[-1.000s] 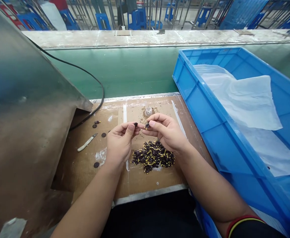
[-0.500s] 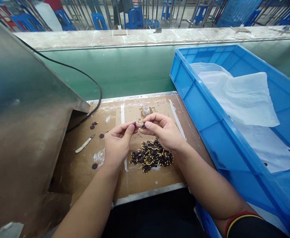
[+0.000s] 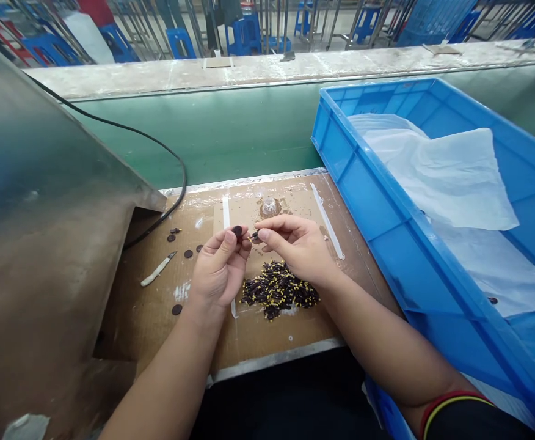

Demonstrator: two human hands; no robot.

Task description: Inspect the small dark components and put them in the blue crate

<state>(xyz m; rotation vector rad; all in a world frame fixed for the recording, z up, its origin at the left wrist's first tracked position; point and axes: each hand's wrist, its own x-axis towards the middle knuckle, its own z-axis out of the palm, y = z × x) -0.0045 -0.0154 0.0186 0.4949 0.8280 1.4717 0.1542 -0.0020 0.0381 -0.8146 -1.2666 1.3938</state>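
A small dark round disc [image 3: 237, 231] is pinched between the thumb and fingers of my left hand [image 3: 217, 266], its flat face turned up toward me. My right hand [image 3: 302, 247] is closed at the fingertips on a small dark piece with a yellow tip [image 3: 255, 234]. Both hands almost meet above the cardboard-covered table. Below them lies a heap of small dark pieces with yellow tips [image 3: 279, 290]. A small clear cup [image 3: 270, 206] stands behind my hands on a damp patch of cardboard.
A white-handled knife [image 3: 158, 269] lies at the left near several loose dark discs [image 3: 176, 310]. A metal housing [image 3: 43, 214] and black cable [image 3: 157, 134] border the left. On the right stands a blue crate [image 3: 363, 177] with white sheets [image 3: 455, 177]. Behind runs a green belt [image 3: 249, 128].
My left hand has rolled so the disc's face shows. My right fingertips have moved slightly left with the yellow-tipped piece. The view has shifted a little.
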